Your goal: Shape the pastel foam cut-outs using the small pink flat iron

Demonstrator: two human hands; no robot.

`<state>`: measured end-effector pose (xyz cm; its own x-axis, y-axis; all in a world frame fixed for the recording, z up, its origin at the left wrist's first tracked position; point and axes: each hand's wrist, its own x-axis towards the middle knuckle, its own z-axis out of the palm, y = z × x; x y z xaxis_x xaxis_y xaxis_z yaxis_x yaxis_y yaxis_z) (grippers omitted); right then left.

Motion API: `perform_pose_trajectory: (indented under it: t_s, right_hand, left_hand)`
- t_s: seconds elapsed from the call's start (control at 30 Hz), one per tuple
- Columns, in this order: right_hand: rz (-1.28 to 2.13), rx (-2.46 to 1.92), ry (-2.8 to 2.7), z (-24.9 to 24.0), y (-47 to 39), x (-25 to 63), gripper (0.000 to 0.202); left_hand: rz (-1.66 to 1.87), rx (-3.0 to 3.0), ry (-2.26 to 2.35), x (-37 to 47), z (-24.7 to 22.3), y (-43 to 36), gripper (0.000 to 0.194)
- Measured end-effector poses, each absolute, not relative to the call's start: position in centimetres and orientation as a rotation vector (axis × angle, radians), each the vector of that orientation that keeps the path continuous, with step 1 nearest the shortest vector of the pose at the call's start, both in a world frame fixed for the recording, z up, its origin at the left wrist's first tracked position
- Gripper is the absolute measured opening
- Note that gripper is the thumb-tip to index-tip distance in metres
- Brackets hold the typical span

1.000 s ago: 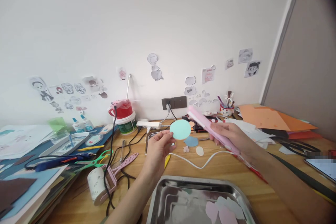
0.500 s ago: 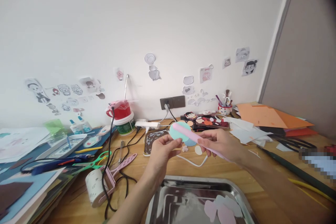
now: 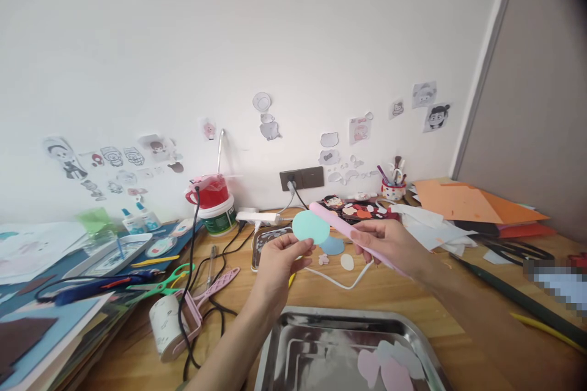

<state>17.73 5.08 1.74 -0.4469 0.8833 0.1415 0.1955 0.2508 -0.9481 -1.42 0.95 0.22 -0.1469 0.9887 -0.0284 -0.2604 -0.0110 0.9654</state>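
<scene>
A mint-green paper oval (image 3: 310,228) is held up above the desk (image 3: 389,293), its face almost wholly uncovered, with a pink wand (image 3: 332,221) slanting past its upper right edge; whether the two touch, I cannot tell. Half a second ago the wand lay right across the oval, and now it has slid off toward the right — which suggests, as far as I can judge, that one pass over the paper is done or the tool is being repositioned. The left hand (image 3: 283,258) pinches the oval's lower edge between thumb and fingers; the right hand (image 3: 383,244) is wrapped around the wand's shaft. Just beyond them on the wood lie a blue cutout (image 3: 332,247), a cream oval (image 3: 347,262) and a bent white cord (image 3: 343,286). Nearer the person sits a metal tray (image 3: 343,315) with pale pink and grey cutouts (image 3: 395,372) — and farther left are green-handled scissors (image 3: 162,288).
</scene>
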Motion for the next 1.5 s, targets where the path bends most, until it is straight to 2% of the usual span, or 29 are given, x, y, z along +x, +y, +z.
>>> perform_pose_trajectory:
  t_s: [0.2,0.4,0.73,1.33,1.5]
  right_hand:
    - [1.221,-1.028,-1.604,2.7,5.4,18.6,0.03]
    - [1.364,-0.967,-1.912,2.9,4.4,18.0,0.031]
    - [1.318,-0.92,-1.993,1.4,4.5,17.2,0.034]
    - [1.241,-1.016,-1.602,2.1,6.0,18.7,0.032]
    - [1.343,-0.961,-1.838,2.0,5.5,18.3,0.032]
  left_hand:
    - [1.419,0.905,1.14,-1.4,0.3,0.9,0.019]
    - [1.414,0.929,1.123,-1.2,-0.2,0.8,0.021]
    - [1.35,1.021,1.118,-0.9,-0.4,0.6,0.023]
    - [1.416,0.874,1.164,-1.5,0.3,0.8,0.026]
    - [1.404,0.881,1.147,-1.3,0.1,0.9,0.023]
